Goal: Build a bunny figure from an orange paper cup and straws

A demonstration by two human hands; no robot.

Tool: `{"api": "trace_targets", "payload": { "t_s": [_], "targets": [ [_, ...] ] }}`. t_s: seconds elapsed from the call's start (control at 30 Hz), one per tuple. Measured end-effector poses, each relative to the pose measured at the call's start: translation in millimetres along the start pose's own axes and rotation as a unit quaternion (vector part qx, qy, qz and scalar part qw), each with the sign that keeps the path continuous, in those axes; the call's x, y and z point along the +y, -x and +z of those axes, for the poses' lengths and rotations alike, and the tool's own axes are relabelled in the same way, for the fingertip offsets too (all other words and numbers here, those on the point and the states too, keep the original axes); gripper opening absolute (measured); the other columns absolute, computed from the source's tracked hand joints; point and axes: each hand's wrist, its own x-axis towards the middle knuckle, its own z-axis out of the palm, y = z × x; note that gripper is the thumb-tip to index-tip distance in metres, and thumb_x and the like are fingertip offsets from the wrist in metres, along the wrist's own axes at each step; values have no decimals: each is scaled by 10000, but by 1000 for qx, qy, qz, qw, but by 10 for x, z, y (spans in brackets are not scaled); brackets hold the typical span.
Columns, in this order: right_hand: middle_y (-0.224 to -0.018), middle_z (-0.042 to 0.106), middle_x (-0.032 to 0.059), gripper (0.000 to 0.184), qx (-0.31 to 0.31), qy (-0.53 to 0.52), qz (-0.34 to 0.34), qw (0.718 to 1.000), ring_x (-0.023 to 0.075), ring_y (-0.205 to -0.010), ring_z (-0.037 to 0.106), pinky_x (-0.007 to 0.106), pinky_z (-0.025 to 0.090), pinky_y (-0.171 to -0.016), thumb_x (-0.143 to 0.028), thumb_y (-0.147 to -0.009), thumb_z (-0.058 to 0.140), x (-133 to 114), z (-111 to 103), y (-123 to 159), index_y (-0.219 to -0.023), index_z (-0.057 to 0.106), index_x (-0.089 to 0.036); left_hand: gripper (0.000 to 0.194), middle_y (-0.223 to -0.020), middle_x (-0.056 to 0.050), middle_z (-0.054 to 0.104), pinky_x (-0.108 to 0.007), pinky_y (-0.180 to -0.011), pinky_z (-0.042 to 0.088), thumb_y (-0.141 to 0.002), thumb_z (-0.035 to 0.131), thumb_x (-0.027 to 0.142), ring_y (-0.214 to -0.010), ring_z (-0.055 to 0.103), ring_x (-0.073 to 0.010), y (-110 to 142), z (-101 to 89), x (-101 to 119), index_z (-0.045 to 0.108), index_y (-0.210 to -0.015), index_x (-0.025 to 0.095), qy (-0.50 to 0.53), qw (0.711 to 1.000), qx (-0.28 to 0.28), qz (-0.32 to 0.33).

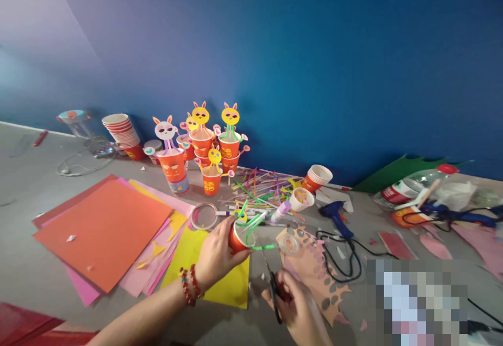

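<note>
My left hand (pixel 220 246) is wrapped round a red paper cup (pixel 237 240), tilted so its mouth faces right. Several green and white pipe cleaners (pixel 255 224) stick out of the cup, and one green end points right. In my right hand (pixel 293 299) is a pair of black-handled scissors (pixel 274 283), fingers around the handles. The blades point up toward the cup's rim and the green end; whether they touch it I cannot tell. Behind the cup a small yellow paper face (pixel 239 214) is partly hidden. Below it lies a yellow paper sheet (pixel 236 288).
Finished cup figures with animal faces (pixel 173 162) stand at the back beside stacked cups (pixel 121 133). Coloured paper sheets (pixel 106 230) lie left. Loose pipe cleaners (pixel 263 186), a glue stick (pixel 281 212), a blue glue gun (pixel 336 217) with its cord and a cut-out pink sheet (pixel 310 272) lie right.
</note>
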Motion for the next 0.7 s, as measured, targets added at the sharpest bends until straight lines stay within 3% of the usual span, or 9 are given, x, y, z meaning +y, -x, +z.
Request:
{"api": "trace_targets", "payload": {
  "t_s": [0.33, 0.47, 0.6, 0.7],
  "targets": [
    [-550, 505, -45, 408, 19, 60, -17, 998, 127, -492, 481, 193, 395, -484, -537, -916, 588, 56, 11, -5, -714, 385, -246, 731, -1230, -164, 689, -479, -916, 587, -741, 792, 372, -1110, 698, -349, 15, 12, -16, 423, -1346, 194, 2, 1000, 2, 4],
    [-534, 475, -50, 452, 69, 86, -40, 993, 120, -478, 459, 181, 389, -450, -572, -905, 598, 113, 14, 8, -672, 393, -244, 711, -1217, -159, 694, -472, -902, 594, -753, 783, 387, -1097, 704, -347, 12, 23, -34, 435, -1343, 197, 0, 1000, 10, 8],
    [-537, 494, -39, 453, 126, 46, -46, 990, 120, -461, 474, 183, 437, -461, -615, -904, 581, 188, -70, 31, -685, 452, -240, 728, -1207, -163, 700, -472, -901, 598, -727, 806, 401, -1081, 713, -344, 19, 23, -30, 444, -1325, 198, 9, 1000, 11, 20],
    [-575, 545, -12, 453, 123, 11, -30, 992, 133, -480, 497, 197, 451, -464, -646, -895, 571, 217, -204, 32, -725, 523, -230, 752, -1213, -168, 703, -461, -908, 598, -711, 823, 420, -1076, 717, -338, 39, 6, 5, 443, -1322, 201, 32, 998, 0, 55]
  ]
}}
